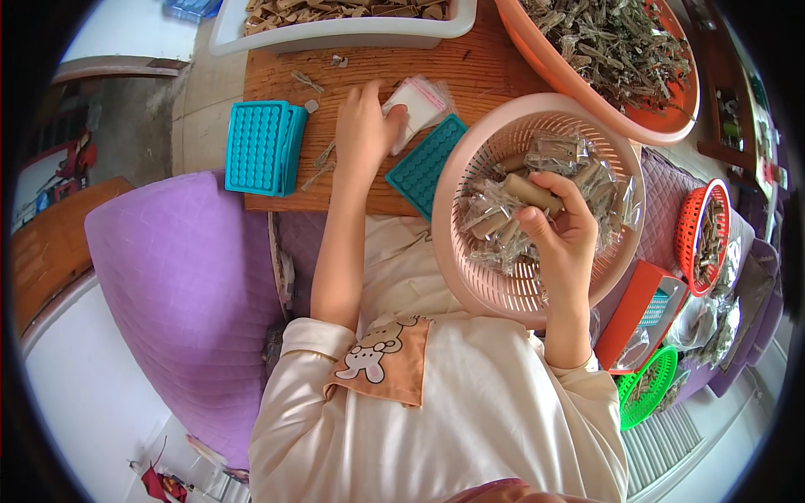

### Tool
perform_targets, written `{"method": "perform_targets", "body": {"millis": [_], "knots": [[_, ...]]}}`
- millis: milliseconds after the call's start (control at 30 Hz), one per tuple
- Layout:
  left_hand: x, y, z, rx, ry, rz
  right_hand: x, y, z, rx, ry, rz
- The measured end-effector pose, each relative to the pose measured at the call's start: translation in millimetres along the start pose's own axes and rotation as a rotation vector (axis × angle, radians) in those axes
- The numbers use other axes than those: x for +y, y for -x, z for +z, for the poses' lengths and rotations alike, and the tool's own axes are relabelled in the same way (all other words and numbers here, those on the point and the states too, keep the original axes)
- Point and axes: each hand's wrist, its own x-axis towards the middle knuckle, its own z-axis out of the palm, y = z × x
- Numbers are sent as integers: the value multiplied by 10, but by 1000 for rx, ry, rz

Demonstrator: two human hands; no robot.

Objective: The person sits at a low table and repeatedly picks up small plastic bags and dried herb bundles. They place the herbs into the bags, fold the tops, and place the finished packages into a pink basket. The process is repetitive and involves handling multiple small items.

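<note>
A stack of clear plastic bags with white backing (416, 107) lies on the wooden table. Over its left edge reaches my left hand (366, 126), thumb apart from the fingers and nothing visible in its grasp; the fingertips are partly hidden. My right hand (572, 226) pinches a tan cylindrical roll (534, 194) between thumb and forefinger. It is held above a pink slotted basket (459, 277) full of similar rolls in clear wrappers (558, 149). A teal ridged tray (426, 161) lies between the bags and the basket, partly under the basket's rim.
Stacked teal trays (256, 149) stand at the table's left edge, near dried sprigs (319, 163). At the back are a white tub (352, 33) of brown pieces and an orange basin (545, 67) of dried herbs. Red (692, 243) and green baskets (667, 377) sit at right.
</note>
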Motion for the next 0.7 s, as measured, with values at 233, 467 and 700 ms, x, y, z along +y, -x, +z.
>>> {"method": "perform_targets", "body": {"millis": [233,467,700], "knots": [[-39,-210,173,-330,97,-360,15,3,-13,-40,-62,77],[39,-248,99,-239,19,-346,20,-12,-10,-47,-9,41],[8,-151,168,-5,567,-317,7,-17,10,-52,0,5]]}}
